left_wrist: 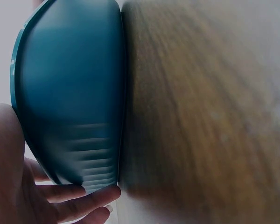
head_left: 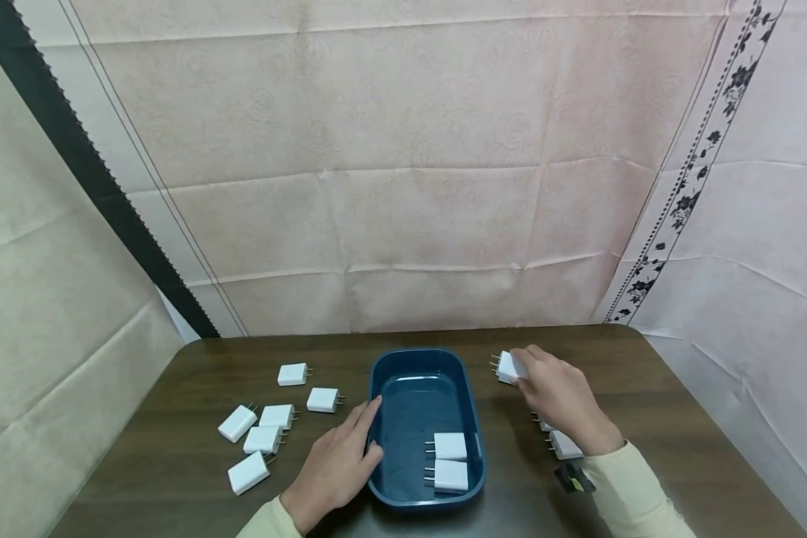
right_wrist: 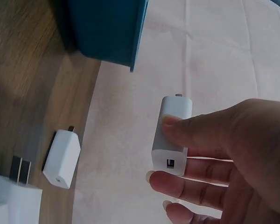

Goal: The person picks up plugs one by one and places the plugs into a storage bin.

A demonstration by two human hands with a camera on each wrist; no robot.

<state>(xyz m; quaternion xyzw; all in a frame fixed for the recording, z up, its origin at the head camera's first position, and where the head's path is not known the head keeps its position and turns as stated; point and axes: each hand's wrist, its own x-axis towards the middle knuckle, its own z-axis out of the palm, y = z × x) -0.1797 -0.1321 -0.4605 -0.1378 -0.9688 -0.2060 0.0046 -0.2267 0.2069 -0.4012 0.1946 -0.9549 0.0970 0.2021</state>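
In the head view my left hand (head_left: 336,461) holds the left side of a blue plastic tray (head_left: 472,418), its thumb over the rim. The left wrist view shows fingers against the tray's outer wall (left_wrist: 70,70). My right hand (head_left: 565,392) is right of the tray and pinches a white charger plug (head_left: 509,368). Seen from the right wrist, this charger plug (right_wrist: 170,135) sits between thumb and fingers, its port facing the camera. Inside the tray lie two white charger plugs, one (head_left: 450,446) behind the other (head_left: 450,476), prongs pointing left.
Several white charger plugs (head_left: 262,439) lie scattered on the brown wooden table (head_left: 155,448) left of the tray. Below my right hand are two more, one partly covered and one (head_left: 565,445) beside a small black object (head_left: 574,477). Cloth (head_left: 430,224) hangs behind the table.
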